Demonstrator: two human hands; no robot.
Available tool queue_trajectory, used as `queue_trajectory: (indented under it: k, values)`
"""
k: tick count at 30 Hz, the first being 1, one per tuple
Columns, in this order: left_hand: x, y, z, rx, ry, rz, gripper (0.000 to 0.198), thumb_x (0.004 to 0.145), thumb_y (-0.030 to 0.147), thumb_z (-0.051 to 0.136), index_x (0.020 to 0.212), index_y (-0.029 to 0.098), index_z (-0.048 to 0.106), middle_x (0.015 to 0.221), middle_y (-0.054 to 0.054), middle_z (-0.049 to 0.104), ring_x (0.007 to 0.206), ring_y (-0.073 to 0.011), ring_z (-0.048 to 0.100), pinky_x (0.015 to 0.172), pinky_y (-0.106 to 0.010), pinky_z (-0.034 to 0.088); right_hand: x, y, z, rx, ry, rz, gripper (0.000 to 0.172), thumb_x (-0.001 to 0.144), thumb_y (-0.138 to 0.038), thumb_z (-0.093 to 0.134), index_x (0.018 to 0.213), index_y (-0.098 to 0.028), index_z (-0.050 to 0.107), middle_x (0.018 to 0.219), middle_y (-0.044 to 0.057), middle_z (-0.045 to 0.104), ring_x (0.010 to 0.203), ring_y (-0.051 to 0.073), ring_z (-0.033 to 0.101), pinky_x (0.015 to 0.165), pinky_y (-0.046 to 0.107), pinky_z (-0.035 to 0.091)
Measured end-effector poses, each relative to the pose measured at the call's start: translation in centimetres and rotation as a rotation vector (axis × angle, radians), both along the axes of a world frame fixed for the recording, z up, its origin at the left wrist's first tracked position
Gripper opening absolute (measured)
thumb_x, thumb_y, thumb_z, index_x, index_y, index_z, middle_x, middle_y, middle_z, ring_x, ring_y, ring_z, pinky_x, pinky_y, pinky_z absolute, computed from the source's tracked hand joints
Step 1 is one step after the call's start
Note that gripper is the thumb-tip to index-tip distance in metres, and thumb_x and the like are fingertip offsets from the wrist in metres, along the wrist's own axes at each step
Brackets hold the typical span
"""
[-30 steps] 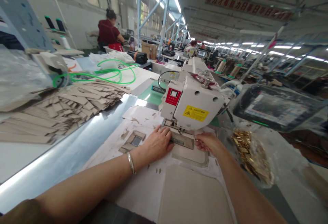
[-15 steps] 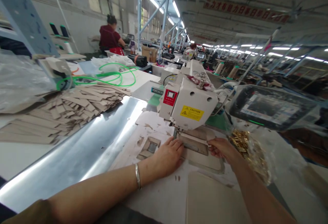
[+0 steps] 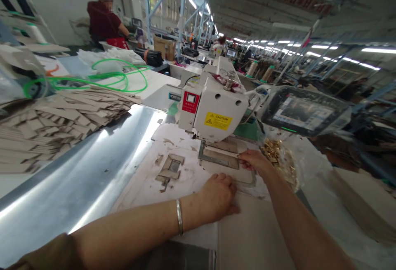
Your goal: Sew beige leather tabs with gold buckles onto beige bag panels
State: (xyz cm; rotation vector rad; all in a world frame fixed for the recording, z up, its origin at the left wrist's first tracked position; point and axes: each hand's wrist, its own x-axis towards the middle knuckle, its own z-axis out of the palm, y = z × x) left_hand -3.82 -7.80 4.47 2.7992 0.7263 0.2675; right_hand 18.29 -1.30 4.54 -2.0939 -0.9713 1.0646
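Observation:
My right hand (image 3: 252, 162) is closed in a pinch at the right end of a narrow pale strip (image 3: 221, 151), by the metal clamp frame (image 3: 216, 159) of the sewing machine (image 3: 213, 107). Beneath the clamp lies a beige panel (image 3: 244, 174) with rounded corners. My left hand (image 3: 218, 198), a silver bracelet on its wrist, hovers nearer to me, above the edge of a larger beige sheet (image 3: 247, 228). Its fingers are loosely curved with the thumb apart, and nothing shows in them. The needle area is partly hidden behind the machine head.
A heap of beige strips (image 3: 68, 117) lies left of a shiny metal plate (image 3: 93, 171). Gold-coloured metal parts (image 3: 275, 152) sit in a plastic bag on the right, below a control screen (image 3: 303, 111). A beige stack (image 3: 365, 204) stands farther right. A person (image 3: 107, 18) works at the back left.
My left hand has drawn back from the clamp toward me. My right hand stays at the strip's end. The whole view has shifted, so things appear farther left and higher.

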Motion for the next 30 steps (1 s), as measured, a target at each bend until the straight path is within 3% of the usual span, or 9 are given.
queue_trajectory:
  k: [6,10,14,16,20,23,27,30]
  values:
    - [2.2,-1.3,-0.9,-0.022,0.046,0.032,0.038,0.082,0.038,0.07,0.105,0.008,0.062,0.101,-0.016,0.063,0.098,-0.0291,0.057,0.082,-0.039,0.048,-0.5,-1.7,-0.1,0.054,-0.053,0.057,0.011,0.075,-0.02,0.065,0.071,-0.019,0.055,0.057,-0.004,0.06,0.045,0.008,0.052,0.044,0.018,0.036]
    - [2.6,-1.8,-0.4,-0.03,0.046,0.072,0.028,0.085,0.02,0.061,0.109,0.006,0.06,0.101,-0.019,0.064,0.095,-0.0285,0.06,0.077,-0.038,0.05,0.3,-2.2,-1.1,0.231,-0.349,0.124,0.009,0.075,-0.028,0.064,0.075,-0.021,0.059,0.057,-0.004,0.057,0.057,0.014,0.056,0.053,0.022,0.038]
    - [2.5,-2.2,0.2,-0.043,0.068,0.106,0.022,0.086,0.013,0.054,0.105,0.006,0.061,0.101,-0.02,0.064,0.094,-0.0296,0.061,0.075,-0.04,0.052,1.2,-2.1,-2.1,0.386,-0.581,0.162,0.011,0.07,-0.03,0.067,0.075,-0.02,0.066,0.081,0.002,0.065,0.081,0.019,0.059,0.072,0.025,0.042]
    - [2.2,-2.4,0.2,0.002,0.025,0.052,0.017,0.086,0.013,0.054,0.1,0.008,0.063,0.099,-0.017,0.065,0.094,-0.0296,0.062,0.076,-0.04,0.052,1.3,-2.2,-2.3,0.4,-0.592,0.162,0.013,0.071,-0.031,0.066,0.076,-0.02,0.067,0.08,0.002,0.065,0.079,0.019,0.058,0.072,0.025,0.042]
    - [1.3,-3.1,-0.4,0.099,-0.093,-0.246,0.01,0.086,0.01,0.054,0.09,0.013,0.062,0.086,-0.009,0.066,0.081,-0.0233,0.062,0.073,-0.036,0.051,0.9,-2.6,-2.3,0.385,-0.585,0.172,0.014,0.073,-0.033,0.062,0.076,-0.02,0.064,0.071,0.0,0.062,0.07,0.018,0.057,0.066,0.026,0.039]
    - [1.1,-3.3,-0.7,0.09,-0.07,-0.286,0.013,0.084,0.007,0.052,0.091,0.013,0.061,0.088,-0.009,0.067,0.08,-0.0226,0.063,0.068,-0.033,0.051,1.0,-3.0,-1.4,0.363,-0.587,0.087,0.012,0.071,-0.032,0.064,0.073,-0.021,0.062,0.068,0.0,0.061,0.069,0.019,0.057,0.064,0.026,0.039]
    - [1.2,-2.8,-0.1,-0.106,0.002,-0.125,0.03,0.079,0.004,0.05,0.108,0.012,0.056,0.093,-0.01,0.07,0.083,-0.0245,0.067,0.067,-0.032,0.051,3.1,-4.8,1.1,0.306,-0.543,-0.057,0.012,0.069,-0.031,0.066,0.07,-0.021,0.061,0.061,0.0,0.059,0.063,0.019,0.055,0.057,0.026,0.038]
    - [1.0,-2.3,0.8,-0.224,0.047,-0.058,0.048,0.075,0.002,0.052,0.123,0.009,0.047,0.095,-0.012,0.071,0.085,-0.0256,0.069,0.07,-0.032,0.052,5.2,-8.0,3.3,0.396,-0.505,-0.022,0.014,0.068,-0.033,0.065,0.072,-0.021,0.059,0.063,0.0,0.061,0.062,0.017,0.055,0.057,0.025,0.038]
